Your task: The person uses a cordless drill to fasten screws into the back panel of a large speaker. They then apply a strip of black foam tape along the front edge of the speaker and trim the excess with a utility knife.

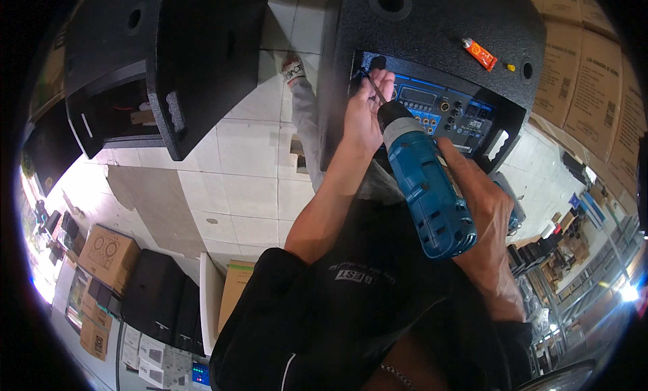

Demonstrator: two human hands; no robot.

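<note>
My right hand (482,205) grips a blue cordless drill (430,195), index finger lying along its side. The drill's long thin bit (374,86) points away from me, to the upper left corner of a control panel (432,104). This panel, with a display, knobs and jacks, sits in the recess of a black speaker cabinet (445,26). My left hand (366,114) is at that corner, thumb and fingers closed around the bit near its tip. Any screw at the tip is too small to make out.
An orange-red tube (480,54) and a small yellow cap (511,67) lie on the cabinet. Another black cabinet (212,60) with an open recess stands at left. Stacked cartons (574,74) line the right. More boxes (108,256) and black speakers (154,293) stand lower left.
</note>
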